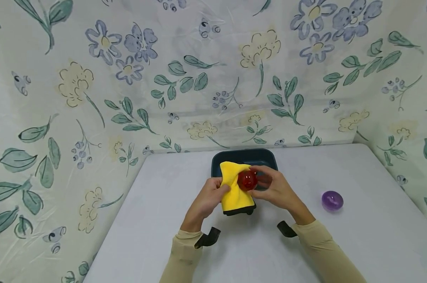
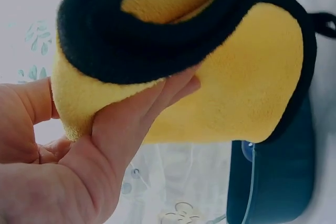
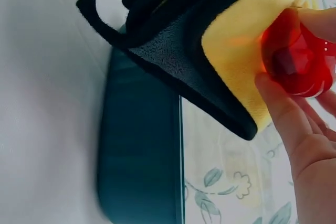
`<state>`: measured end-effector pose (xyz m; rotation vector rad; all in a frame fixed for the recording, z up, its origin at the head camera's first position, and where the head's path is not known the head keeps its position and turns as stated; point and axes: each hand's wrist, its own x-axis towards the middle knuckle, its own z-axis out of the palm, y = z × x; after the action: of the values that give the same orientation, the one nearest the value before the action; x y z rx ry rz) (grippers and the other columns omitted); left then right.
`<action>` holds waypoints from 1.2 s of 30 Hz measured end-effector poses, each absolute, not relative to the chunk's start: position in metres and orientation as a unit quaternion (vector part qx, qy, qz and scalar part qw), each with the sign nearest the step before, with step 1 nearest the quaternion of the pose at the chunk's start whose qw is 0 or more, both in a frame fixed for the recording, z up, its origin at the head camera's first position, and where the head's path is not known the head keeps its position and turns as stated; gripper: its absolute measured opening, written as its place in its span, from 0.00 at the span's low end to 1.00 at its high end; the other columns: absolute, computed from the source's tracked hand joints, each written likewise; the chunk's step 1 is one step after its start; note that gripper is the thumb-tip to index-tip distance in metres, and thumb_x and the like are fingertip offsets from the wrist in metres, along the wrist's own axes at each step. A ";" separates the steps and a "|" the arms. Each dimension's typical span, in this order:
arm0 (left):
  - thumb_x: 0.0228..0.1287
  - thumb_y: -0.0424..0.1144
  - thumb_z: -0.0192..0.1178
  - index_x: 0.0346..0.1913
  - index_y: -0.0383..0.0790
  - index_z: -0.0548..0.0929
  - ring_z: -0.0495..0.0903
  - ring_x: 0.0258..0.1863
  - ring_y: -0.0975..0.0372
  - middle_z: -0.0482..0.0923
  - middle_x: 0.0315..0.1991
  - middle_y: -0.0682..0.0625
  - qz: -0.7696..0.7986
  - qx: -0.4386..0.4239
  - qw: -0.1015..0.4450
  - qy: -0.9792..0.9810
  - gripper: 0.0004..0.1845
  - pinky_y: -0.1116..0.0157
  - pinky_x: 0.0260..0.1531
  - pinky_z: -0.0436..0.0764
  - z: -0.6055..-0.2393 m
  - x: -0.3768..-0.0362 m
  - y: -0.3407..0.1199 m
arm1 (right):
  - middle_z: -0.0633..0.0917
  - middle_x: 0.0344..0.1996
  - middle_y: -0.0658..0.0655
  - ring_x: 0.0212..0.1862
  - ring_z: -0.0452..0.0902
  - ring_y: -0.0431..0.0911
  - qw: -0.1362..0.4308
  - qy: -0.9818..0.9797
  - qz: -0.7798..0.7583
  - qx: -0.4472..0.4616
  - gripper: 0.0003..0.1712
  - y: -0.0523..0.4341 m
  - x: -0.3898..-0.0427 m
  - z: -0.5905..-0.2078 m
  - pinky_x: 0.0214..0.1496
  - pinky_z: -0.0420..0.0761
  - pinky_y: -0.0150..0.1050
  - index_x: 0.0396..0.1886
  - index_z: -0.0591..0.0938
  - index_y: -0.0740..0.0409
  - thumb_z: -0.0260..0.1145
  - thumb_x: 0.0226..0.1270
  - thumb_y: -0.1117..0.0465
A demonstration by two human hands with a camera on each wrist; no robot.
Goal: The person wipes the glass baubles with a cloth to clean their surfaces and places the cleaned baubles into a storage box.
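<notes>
My left hand (image 1: 209,198) grips a folded yellow cloth (image 1: 232,198) with a black edge. In the left wrist view, thumb and fingers pinch the cloth (image 2: 236,87) from both sides, and its dark border loops above them. The right hand (image 1: 275,188) holds a shiny, see-through red ball-like object (image 1: 249,181) by its fingertips against the yellow face of the cloth. The right wrist view shows the red object (image 3: 294,59) between thumb and fingers, touching or very near the cloth; its exact kind cannot be told. Both hands are above the table, in front of a dark teal basin.
The dark teal basin (image 1: 217,159) stands at the table's back, partly hidden by the cloth and hands. A purple, see-through rounded object (image 1: 332,201) lies on the white table (image 1: 156,220) to the right. Flower-patterned fabric (image 1: 178,51) hangs behind and at the sides.
</notes>
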<state>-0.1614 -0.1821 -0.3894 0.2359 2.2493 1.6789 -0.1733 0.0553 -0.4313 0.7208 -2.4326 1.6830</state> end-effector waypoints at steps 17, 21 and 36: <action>0.76 0.32 0.50 0.60 0.24 0.77 0.84 0.37 0.60 0.83 0.49 0.35 0.587 0.086 0.155 0.790 0.17 0.61 0.48 0.89 -0.389 -0.159 -0.179 | 0.85 0.60 0.61 0.52 0.83 0.54 0.087 -0.833 0.498 0.225 0.38 0.053 -0.173 -0.432 0.59 0.85 0.57 0.65 0.80 0.61 0.82 0.54 0.60; 0.76 0.33 0.51 0.61 0.25 0.77 0.84 0.39 0.59 0.83 0.51 0.35 0.588 0.082 0.154 0.790 0.18 0.59 0.51 0.89 -0.389 -0.159 -0.178 | 0.85 0.61 0.61 0.52 0.83 0.53 0.078 -0.840 0.486 0.228 0.38 0.054 -0.176 -0.433 0.58 0.86 0.56 0.66 0.79 0.61 0.82 0.54 0.60; 0.76 0.32 0.50 0.62 0.26 0.77 0.84 0.39 0.58 0.83 0.52 0.35 0.587 0.082 0.139 0.793 0.18 0.57 0.52 0.89 -0.390 -0.160 -0.176 | 0.83 0.52 0.59 0.52 0.85 0.52 0.030 -0.843 0.478 0.244 0.37 0.060 -0.176 -0.432 0.59 0.87 0.50 0.65 0.81 0.61 0.82 0.54 0.63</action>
<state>-0.1595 -0.1757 -0.3897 0.2361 2.2941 1.6969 -0.1762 0.0601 -0.4320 0.7527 -2.5983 1.4740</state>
